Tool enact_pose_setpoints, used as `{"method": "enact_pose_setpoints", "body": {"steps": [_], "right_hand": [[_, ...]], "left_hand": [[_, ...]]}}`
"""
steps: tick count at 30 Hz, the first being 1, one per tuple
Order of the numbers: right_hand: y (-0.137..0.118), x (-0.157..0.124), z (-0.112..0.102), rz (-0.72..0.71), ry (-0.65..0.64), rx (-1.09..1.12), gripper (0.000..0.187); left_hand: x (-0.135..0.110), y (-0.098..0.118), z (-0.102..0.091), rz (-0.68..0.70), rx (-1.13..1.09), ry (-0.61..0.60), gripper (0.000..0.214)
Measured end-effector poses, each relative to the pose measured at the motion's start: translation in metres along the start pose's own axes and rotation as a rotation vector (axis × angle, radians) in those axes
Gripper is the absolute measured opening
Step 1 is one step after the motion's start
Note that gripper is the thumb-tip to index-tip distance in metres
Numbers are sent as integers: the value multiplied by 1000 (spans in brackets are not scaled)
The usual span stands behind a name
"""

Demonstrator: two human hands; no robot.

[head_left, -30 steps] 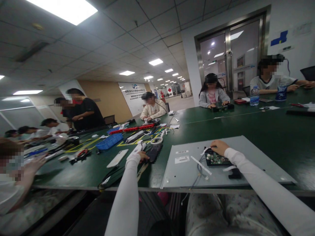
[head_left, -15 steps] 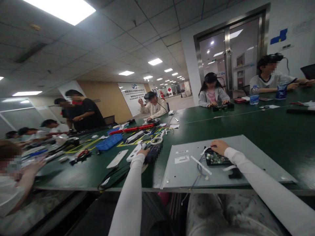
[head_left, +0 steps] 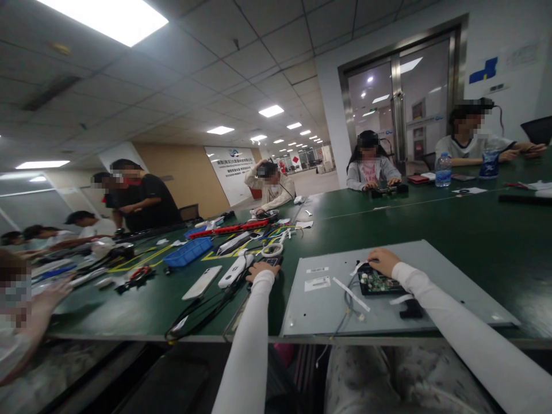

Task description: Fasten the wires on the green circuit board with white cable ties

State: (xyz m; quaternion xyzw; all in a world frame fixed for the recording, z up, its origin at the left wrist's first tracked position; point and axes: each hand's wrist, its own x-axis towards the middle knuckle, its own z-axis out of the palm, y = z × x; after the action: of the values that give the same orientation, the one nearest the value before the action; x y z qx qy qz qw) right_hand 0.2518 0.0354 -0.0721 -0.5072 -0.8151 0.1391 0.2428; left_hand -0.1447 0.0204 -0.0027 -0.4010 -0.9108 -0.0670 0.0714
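Note:
A grey metal panel (head_left: pixel 435 276) lies flat on the green table in front of me. On it sits a small circuit board (head_left: pixel 376 283) with white tape strips and thin wires (head_left: pixel 347 302) beside it. My right hand (head_left: pixel 382 260) rests on the far edge of the board, fingers curled over it. My left hand (head_left: pixel 261 268), in a white sleeve, reaches left of the panel and lies on a black device (head_left: pixel 271 261), fingers curled. A white tool (head_left: pixel 233 271) and a white phone (head_left: pixel 202 282) lie just left of that hand.
A roll of tape (head_left: pixel 271 249), a blue bin (head_left: pixel 188 252), a red strip (head_left: pixel 228 228) and black cables (head_left: pixel 198 313) crowd the left of the table (head_left: pixel 474 224). Several other people sit or stand around the table. Bottles (head_left: pixel 440 169) stand at the far right.
My left hand has moved right and farther out along the black device, nearer the panel. My right hand has stayed on the circuit board. A person across the table raised an arm to the head.

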Motion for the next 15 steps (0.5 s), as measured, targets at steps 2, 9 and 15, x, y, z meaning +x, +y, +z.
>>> {"method": "enact_pose_setpoints", "body": {"steps": [2, 9, 15], "right_hand": [[0, 0, 0, 1, 3, 4, 22], [-1, -1, -2, -19, 12, -14, 23], [1, 0, -1, -7, 1, -6, 22]], "left_hand": [[2, 1, -1, 4, -14, -15, 74], [10, -5, -6, 21, -38, -69, 76], [16, -20, -11, 29, -53, -94, 73]]}}
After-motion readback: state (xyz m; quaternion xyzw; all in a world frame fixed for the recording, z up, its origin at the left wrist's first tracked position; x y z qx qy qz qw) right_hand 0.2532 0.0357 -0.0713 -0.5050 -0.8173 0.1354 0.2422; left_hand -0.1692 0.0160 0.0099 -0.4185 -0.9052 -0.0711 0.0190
